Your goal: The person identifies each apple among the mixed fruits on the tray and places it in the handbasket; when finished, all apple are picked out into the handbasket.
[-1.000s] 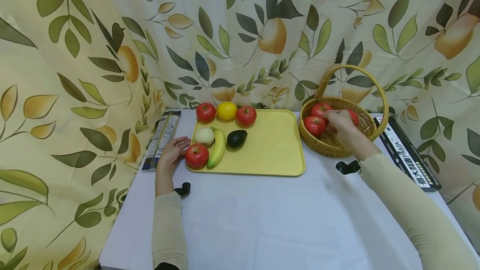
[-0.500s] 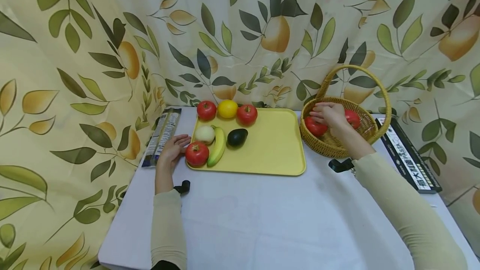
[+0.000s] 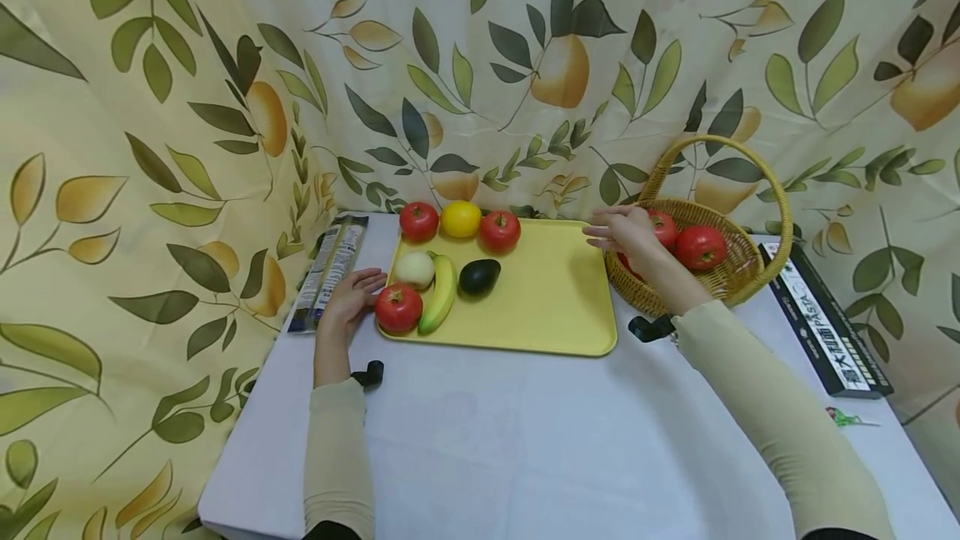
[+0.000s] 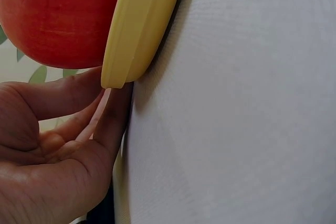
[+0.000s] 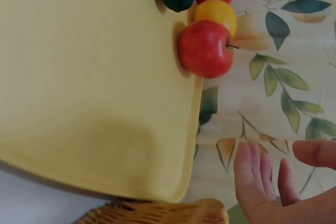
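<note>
My left hand [image 3: 348,302] rests at the left edge of the yellow tray [image 3: 555,298], its fingers fairly straight. In the left wrist view its digits touch the tray's rim, beside a red apple [image 4: 58,19]. My right hand [image 3: 626,236] hovers over the left rim of the wicker basket [image 3: 738,282], near the tray's back right corner. Its fingers [image 5: 249,169] are spread and hold nothing. The basket contains red apples [image 3: 701,247], one partly hidden by that hand. On the tray lie more apples [image 3: 499,232], a lemon [image 3: 460,219], a banana [image 3: 439,294], an avocado [image 3: 479,277] and a pale round fruit [image 3: 414,270].
Long packets [image 3: 330,273] lie left of the tray. Right of the basket is a black pasta box [image 3: 825,323], with a small green and red item [image 3: 847,417] near it. The basket's tall handle [image 3: 783,215] arches upward. A patterned curtain [image 3: 465,90] hangs behind the white table [image 3: 480,440].
My right hand has let go of an apple inside the basket, opened its fingers and moved left toward the tray. My left hand stays at the tray's left edge.
</note>
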A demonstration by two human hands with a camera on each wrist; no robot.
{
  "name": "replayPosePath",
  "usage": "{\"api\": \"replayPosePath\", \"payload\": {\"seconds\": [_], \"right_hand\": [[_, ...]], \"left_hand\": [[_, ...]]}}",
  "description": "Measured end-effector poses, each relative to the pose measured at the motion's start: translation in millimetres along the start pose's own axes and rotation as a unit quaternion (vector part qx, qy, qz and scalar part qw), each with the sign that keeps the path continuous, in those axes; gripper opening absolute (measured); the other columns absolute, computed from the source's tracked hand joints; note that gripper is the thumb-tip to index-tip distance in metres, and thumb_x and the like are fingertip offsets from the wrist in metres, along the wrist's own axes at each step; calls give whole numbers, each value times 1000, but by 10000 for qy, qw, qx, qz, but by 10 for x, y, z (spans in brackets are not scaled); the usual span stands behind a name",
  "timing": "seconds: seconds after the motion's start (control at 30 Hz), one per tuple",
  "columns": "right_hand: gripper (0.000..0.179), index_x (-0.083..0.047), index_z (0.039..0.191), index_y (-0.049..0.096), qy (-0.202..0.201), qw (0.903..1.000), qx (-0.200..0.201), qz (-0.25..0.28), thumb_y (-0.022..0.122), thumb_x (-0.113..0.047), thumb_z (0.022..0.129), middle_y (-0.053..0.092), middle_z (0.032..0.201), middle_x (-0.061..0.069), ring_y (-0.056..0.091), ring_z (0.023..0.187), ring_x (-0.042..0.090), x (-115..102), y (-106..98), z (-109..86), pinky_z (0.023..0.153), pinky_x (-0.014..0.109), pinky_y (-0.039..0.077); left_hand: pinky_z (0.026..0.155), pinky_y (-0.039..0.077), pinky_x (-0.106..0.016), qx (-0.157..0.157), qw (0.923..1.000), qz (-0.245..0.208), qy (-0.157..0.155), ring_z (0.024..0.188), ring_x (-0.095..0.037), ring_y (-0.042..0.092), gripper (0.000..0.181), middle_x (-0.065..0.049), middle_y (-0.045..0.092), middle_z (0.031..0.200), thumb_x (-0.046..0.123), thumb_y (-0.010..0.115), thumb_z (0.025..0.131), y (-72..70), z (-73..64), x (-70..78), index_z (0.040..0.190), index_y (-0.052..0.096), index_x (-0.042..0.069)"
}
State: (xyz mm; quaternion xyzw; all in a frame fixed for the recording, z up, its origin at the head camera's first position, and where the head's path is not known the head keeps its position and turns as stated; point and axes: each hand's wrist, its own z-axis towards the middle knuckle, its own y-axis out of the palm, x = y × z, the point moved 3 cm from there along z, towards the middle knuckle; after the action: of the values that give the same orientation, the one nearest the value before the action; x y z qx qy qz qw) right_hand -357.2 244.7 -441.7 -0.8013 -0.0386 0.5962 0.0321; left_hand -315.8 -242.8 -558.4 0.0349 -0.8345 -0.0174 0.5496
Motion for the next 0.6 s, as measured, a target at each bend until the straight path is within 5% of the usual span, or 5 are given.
{"api": "replayPosePath", "payload": {"seconds": [0.33, 0.6], "right_hand": [[46, 9, 147, 47, 160, 9993, -296, 156, 53, -12, 107, 54, 140, 20, 54, 137, 41, 61, 313, 222, 107, 44, 49], [38, 9, 140, 51, 275, 9976, -477, 417, 53, -11, 107, 43, 155, 29, 51, 139, 45, 99, 649, 375, 108, 49, 48]], "left_hand": [[105, 49, -28, 34, 10000, -43, -31, 145, -23, 48, 72, -16, 49, 157, -24, 47, 91, 3, 16, -20, 157, 41, 3], [112, 45, -32, 31, 10000, -54, -14, 146, -24, 47, 73, -16, 49, 158, -24, 47, 90, -15, 42, -23, 157, 41, 3]]}}
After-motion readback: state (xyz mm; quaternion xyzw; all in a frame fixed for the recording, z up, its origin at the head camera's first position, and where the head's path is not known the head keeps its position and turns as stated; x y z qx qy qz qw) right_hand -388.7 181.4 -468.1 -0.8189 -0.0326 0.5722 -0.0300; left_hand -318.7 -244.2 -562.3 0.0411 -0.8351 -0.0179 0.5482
